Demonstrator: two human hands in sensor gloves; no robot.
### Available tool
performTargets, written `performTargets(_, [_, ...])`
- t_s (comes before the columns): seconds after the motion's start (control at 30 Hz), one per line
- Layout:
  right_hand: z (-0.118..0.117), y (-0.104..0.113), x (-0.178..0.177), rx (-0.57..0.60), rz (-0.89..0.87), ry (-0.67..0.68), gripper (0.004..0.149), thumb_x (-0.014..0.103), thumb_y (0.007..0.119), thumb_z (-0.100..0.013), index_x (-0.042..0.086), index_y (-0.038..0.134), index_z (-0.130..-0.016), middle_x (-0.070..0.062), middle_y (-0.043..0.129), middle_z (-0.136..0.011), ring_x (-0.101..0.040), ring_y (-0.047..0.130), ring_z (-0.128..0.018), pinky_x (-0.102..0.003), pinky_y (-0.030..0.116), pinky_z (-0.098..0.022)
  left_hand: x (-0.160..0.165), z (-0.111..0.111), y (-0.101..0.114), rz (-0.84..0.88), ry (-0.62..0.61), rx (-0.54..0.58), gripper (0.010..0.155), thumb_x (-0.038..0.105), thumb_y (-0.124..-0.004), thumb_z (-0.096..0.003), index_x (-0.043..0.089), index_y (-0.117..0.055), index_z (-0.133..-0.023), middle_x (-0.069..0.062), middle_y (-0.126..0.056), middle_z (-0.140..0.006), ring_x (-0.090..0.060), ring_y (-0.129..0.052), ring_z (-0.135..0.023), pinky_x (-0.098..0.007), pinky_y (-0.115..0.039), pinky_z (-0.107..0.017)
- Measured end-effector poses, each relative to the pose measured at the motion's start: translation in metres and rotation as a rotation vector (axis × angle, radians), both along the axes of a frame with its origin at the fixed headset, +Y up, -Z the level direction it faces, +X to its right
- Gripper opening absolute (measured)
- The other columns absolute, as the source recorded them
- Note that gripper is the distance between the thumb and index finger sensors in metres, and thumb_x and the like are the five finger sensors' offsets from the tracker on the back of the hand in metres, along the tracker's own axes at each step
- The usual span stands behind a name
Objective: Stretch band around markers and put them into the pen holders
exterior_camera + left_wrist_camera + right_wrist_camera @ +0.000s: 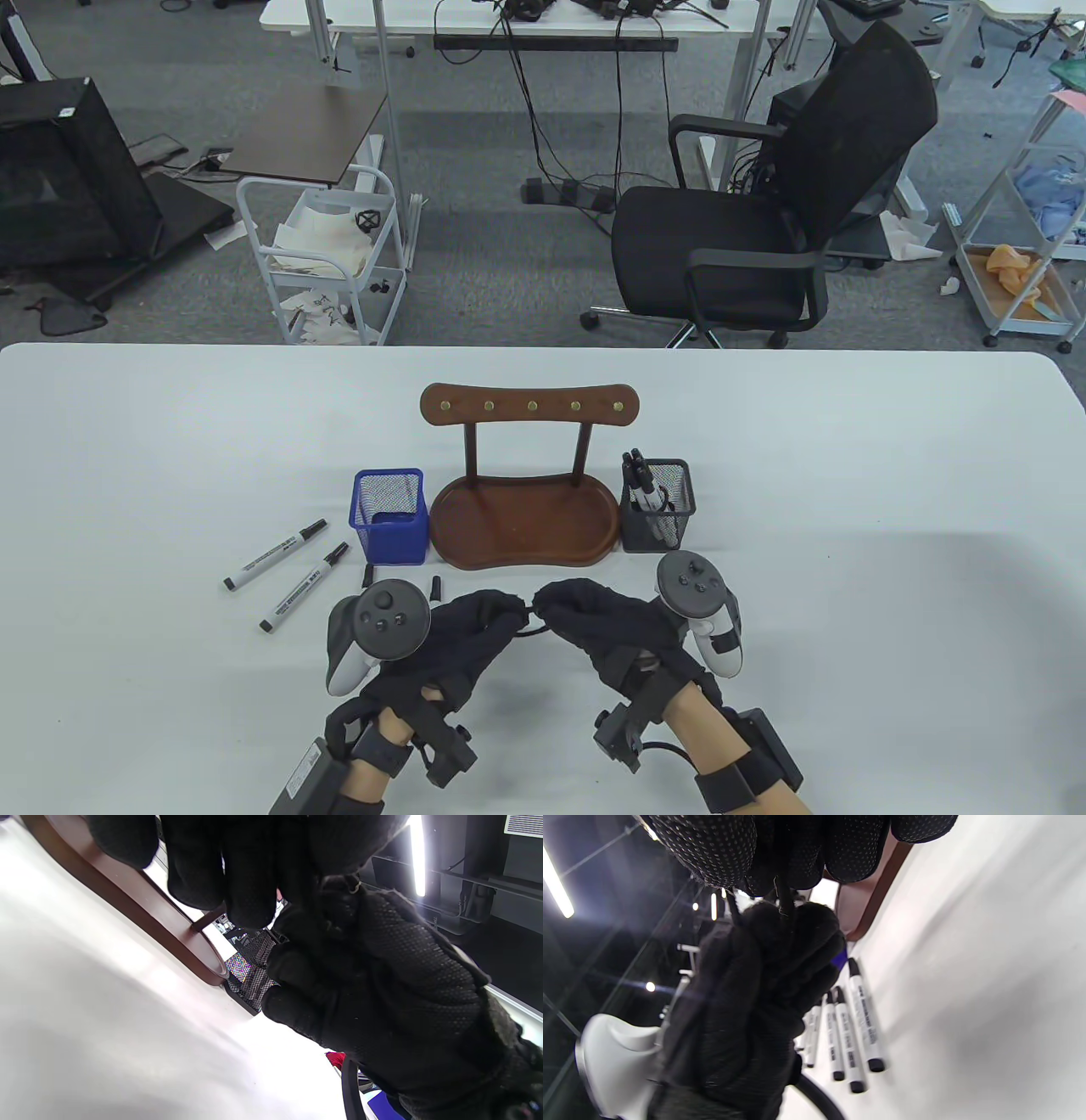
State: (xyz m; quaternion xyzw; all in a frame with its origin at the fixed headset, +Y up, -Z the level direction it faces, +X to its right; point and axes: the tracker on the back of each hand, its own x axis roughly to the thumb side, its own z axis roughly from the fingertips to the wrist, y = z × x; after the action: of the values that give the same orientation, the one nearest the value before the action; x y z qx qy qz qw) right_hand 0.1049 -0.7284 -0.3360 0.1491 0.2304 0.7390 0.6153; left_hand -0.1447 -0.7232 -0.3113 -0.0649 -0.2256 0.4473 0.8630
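Both hands, left hand [475, 632] and right hand [598, 624], are pinching a black band [528, 630] between them; stretching it open is under way, and next it needs looping around the loose markers [293, 564].

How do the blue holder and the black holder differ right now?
The blue holder sits left of the wooden stand; the black holder sits right of it. The blue holder shows no markers inside, while the black holder has several markers sticking out of its top. The blue one looks slightly larger. Both are square mesh cups, upright on the table.
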Motion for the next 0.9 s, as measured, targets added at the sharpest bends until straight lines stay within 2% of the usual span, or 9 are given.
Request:
performTargets(0.17, [-0.004,-0.008,0.005,-0.140,-0.232,0.048,0.036,0.034,0.081,-0.055,0.025,0.080,-0.090,-0.004,0.080,-0.105,-0.030,0.082,-0.085,-0.060,0.059,-0.072,-0.003,-0.002,0.002,0.003,0.000,0.009,0.042,0.037,-0.071,-0.0605,0.013,-0.076,-0.095,-0.014,-0.089,-0.103,-0.043,-0.077,-0.102,-0.068,-0.058,-0.073])
performTargets(0.3, [-0.005,-0.020,-0.003,-0.283,-0.457,0.171,0.036,0.034,0.078,-0.057,0.025,0.075,-0.092,-0.006,0.081,-0.104,-0.023,0.089,-0.075,-0.057,0.064,-0.071,-0.007,-0.005,0.003,0.041,-0.001,0.004,0.042,0.037,-0.071,-0.0605,0.013,-0.076,-0.095,-0.014,-0.089,-0.103,-0.043,-0.076,-0.102,-0.068,-0.058,-0.074])
performTargets(0.4, [-0.005,-0.025,-0.010,-0.310,-0.492,0.246,0.037,0.034,0.077,-0.058,0.023,0.073,-0.093,-0.007,0.087,-0.099,-0.019,0.094,-0.065,-0.055,0.069,-0.068,-0.010,-0.007,0.002,0.074,0.002,-0.012,0.042,0.037,-0.071,-0.0605,0.013,-0.076,-0.095,-0.013,-0.089,-0.103,-0.043,-0.076,-0.103,-0.068,-0.058,-0.074])
performTargets(0.53, [-0.006,-0.024,-0.017,-0.293,-0.465,0.331,0.040,0.036,0.077,-0.057,0.017,0.073,-0.092,-0.004,0.096,-0.084,-0.018,0.096,-0.051,-0.055,0.074,-0.062,-0.009,-0.007,0.001,0.116,-0.008,-0.026,0.042,0.037,-0.069,-0.0609,0.014,-0.075,-0.095,-0.013,-0.088,-0.104,-0.043,-0.075,-0.103,-0.068,-0.057,-0.074])
performTargets(0.63, [-0.005,-0.025,-0.020,-0.290,-0.454,0.371,0.042,0.040,0.072,-0.059,0.013,0.077,-0.090,-0.003,0.099,-0.075,-0.018,0.096,-0.045,-0.054,0.074,-0.060,-0.007,-0.007,0.001,0.122,-0.011,-0.035,0.042,0.038,-0.067,-0.0615,0.014,-0.073,-0.096,-0.013,-0.087,-0.105,-0.044,-0.075,-0.103,-0.068,-0.058,-0.074])
performTargets(0.83, [-0.001,-0.034,-0.035,-0.398,-0.463,0.556,0.048,0.041,0.066,-0.060,0.006,0.081,-0.089,-0.009,0.105,-0.069,-0.022,0.101,-0.035,-0.053,0.079,-0.054,-0.001,-0.006,0.001,0.234,-0.062,-0.051,0.042,0.037,-0.067,-0.0621,0.015,-0.072,-0.097,-0.012,-0.084,-0.107,-0.044,-0.072,-0.105,-0.069,-0.056,-0.075])
performTargets(0.9, [0.000,-0.039,-0.037,-0.448,-0.457,0.573,0.048,0.040,0.065,-0.060,0.006,0.081,-0.090,-0.009,0.107,-0.066,-0.021,0.104,-0.031,-0.051,0.082,-0.051,0.002,-0.004,0.004,0.246,-0.088,-0.043,0.041,0.036,-0.066,-0.0624,0.015,-0.071,-0.097,-0.012,-0.083,-0.109,-0.044,-0.070,-0.107,-0.070,-0.054,-0.075])
